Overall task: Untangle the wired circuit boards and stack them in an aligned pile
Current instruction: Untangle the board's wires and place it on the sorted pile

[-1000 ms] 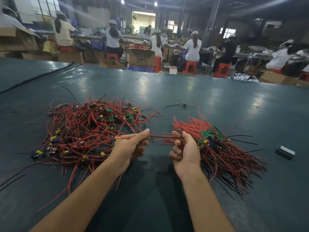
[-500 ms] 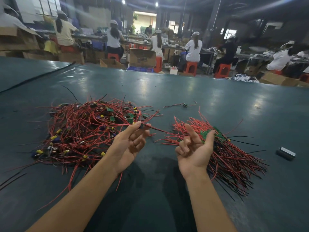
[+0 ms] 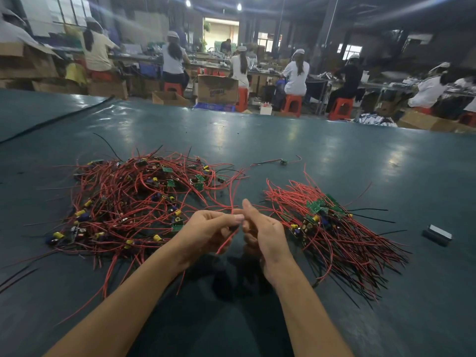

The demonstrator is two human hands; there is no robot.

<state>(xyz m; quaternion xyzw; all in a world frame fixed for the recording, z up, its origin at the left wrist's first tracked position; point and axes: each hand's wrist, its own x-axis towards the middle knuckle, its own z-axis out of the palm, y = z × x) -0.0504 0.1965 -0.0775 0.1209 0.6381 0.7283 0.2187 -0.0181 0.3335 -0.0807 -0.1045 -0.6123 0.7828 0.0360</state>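
Left hand [image 3: 208, 231]: pinches wire [image 3: 224, 244].
Right hand [image 3: 265, 231]: curled alongside, hold unclear.
Wire axis: far end toward tangle [image 3: 128, 202].
Pile [image 3: 334, 228]: beside right hand.

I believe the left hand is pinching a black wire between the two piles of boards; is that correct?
Not quite: in the head view, the wire the left hand pinches is red, not black. The rest stands.

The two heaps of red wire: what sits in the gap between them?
In the head view, the person's left hand and right hand meet there, the left pinching a red wire; around them is bare green table.
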